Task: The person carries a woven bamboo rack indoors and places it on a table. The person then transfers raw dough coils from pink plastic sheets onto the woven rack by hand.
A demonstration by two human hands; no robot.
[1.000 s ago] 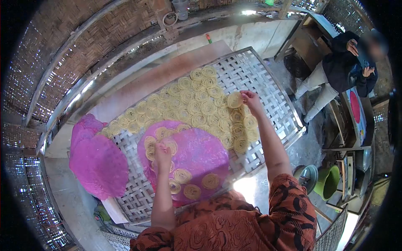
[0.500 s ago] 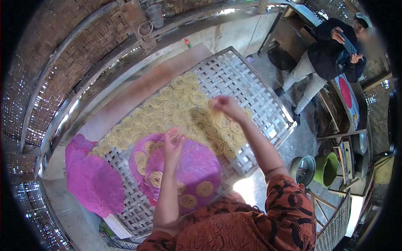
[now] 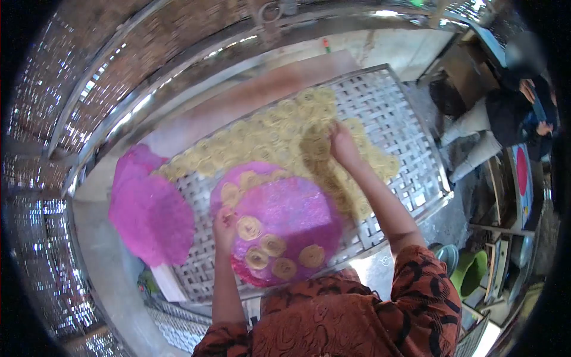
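Note:
Over the woven tray (image 3: 389,113), my right hand (image 3: 344,144) is closed, fingers pinched together among rows of pale yellow noodle-like coils (image 3: 250,135). Whatever it holds is too blurred to make out. My left hand (image 3: 224,221) is at the left edge of a round purple sheet (image 3: 291,205), its fingers curled in; blur hides what they grip. Several loose coils (image 3: 249,228) lie on this sheet, along its left and lower parts. More coils sit along its upper left edge on a purple layer beneath.
Another purple sheet pile (image 3: 151,208) drapes over the tray's left end. A person (image 3: 505,119) stands at the right with a phone-like device. Green (image 3: 470,272) and grey (image 3: 445,257) tubs are on the lower right. A pale wall (image 3: 392,50) runs behind the tray.
My left hand has come down to the purple sheet's left edge. My right hand remains over the coils. More coils show on the sheet, and the view has shifted left.

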